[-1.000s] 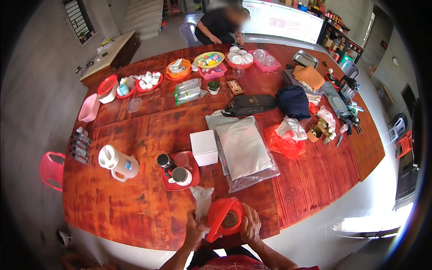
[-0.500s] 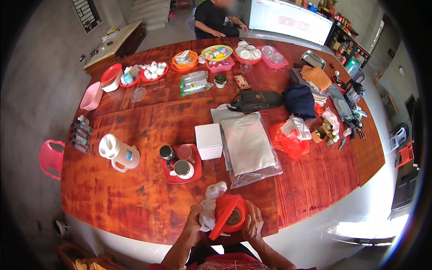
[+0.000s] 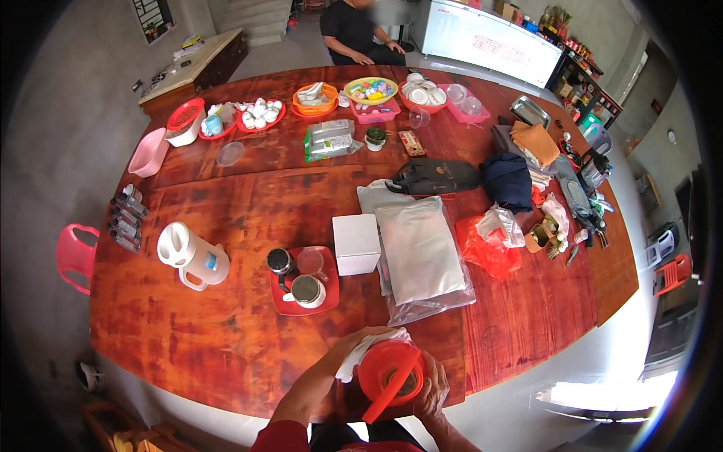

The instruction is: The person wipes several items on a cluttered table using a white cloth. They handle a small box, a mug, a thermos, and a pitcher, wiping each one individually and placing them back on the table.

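Observation:
At the table's front edge I have a red, round, jug-like vessel [image 3: 376,368] with a band-like handle across its top and a dark brownish middle; its exact kind is unclear. My left hand [image 3: 363,340] presses a white cloth [image 3: 352,364] against its far left side, fingers partly hidden behind the cloth. On the right side my right hand [image 3: 431,388] curls round the vessel and steadies it. Beyond my hands, a red tray [image 3: 325,303] carries a white mug [image 3: 307,290], a dark lidded mug [image 3: 280,261] and a clear cup [image 3: 311,261].
A white box [image 3: 356,245] and a bagged pale pack [image 3: 420,252] lie ahead. To the left stands a white thermos jug [image 3: 193,256]. Red plastic bags [image 3: 486,252] and folded cloths [image 3: 506,181] sit right. Dishes line the far edge, where a person [image 3: 354,34] sits.
My left hand and the cloth have moved from the vessel's left side to its far side. The vessel has turned slightly, and the camera view has shifted a little.

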Available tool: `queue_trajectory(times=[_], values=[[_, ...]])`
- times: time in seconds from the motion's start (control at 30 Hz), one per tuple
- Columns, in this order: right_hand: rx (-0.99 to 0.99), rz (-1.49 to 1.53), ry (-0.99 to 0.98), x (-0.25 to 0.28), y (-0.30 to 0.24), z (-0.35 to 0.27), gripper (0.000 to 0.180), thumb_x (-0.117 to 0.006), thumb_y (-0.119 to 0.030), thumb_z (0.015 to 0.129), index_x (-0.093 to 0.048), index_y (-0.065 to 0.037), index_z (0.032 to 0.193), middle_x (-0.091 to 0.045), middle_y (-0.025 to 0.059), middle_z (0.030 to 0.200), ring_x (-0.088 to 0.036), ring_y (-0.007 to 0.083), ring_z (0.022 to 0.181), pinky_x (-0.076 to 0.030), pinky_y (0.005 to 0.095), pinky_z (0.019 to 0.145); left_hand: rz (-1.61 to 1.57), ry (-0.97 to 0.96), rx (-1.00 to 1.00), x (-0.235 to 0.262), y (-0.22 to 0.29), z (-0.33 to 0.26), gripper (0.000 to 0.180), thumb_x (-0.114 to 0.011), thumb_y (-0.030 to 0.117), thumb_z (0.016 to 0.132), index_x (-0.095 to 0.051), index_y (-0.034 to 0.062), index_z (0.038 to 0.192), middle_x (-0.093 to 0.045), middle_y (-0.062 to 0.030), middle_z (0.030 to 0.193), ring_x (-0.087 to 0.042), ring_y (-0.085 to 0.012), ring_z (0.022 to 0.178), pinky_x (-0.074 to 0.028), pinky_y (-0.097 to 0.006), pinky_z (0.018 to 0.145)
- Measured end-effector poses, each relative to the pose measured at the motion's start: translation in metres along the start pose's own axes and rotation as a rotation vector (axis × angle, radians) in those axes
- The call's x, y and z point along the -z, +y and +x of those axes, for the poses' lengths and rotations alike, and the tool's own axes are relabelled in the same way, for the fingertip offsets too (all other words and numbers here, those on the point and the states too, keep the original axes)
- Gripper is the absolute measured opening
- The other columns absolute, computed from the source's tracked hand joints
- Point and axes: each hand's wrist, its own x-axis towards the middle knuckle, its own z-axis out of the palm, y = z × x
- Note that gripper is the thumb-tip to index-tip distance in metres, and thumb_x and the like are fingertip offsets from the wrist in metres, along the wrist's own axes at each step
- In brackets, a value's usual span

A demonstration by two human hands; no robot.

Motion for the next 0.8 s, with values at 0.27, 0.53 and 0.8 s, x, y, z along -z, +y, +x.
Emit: queue_trajectory(times=[0.27,0.53,0.8], values=[[-0.137,0.214,0.053,-0.003,0.011,-0.010,0.042,-0.049,-0.030,0.088,-0.052,0.001,0.116,-0.056,0.0210,0.104,-0.056,0.0356,0.092,-0.047,0.0385,0.081,0.191,0.413,-0.096,0.044,-0.067,-0.008,0.050,-0.047,0.038,0.090,-0.042,0.0036,0.126,-0.052,-0.0101,0.122,-0.051,-0.0207,0.109,-0.042,-0.036,0.094],[-0.045,0.339,-0.370,0.015,0.078,-0.018,0.039,-0.060,-0.035,0.084,-0.058,0.003,0.091,-0.057,0.0089,0.083,-0.054,0.0162,0.074,-0.044,0.0321,0.064,-0.370,0.649,-0.488,-0.047,-0.101,-0.059,0.051,-0.046,0.041,0.090,-0.043,0.0042,0.125,-0.052,-0.0099,0.120,-0.052,-0.0215,0.106,-0.043,-0.037,0.091],[-0.250,0.485,-0.606,0.026,0.039,-0.008,0.029,-0.071,-0.025,0.076,-0.063,0.001,0.086,-0.056,0.0046,0.066,-0.049,0.0078,0.063,-0.042,0.0278,0.054,-0.549,0.685,-0.644,-0.112,-0.106,-0.076,0.051,-0.045,0.043,0.089,-0.044,0.0049,0.124,-0.053,-0.0098,0.119,-0.053,-0.0223,0.103,-0.045,-0.038,0.089]])
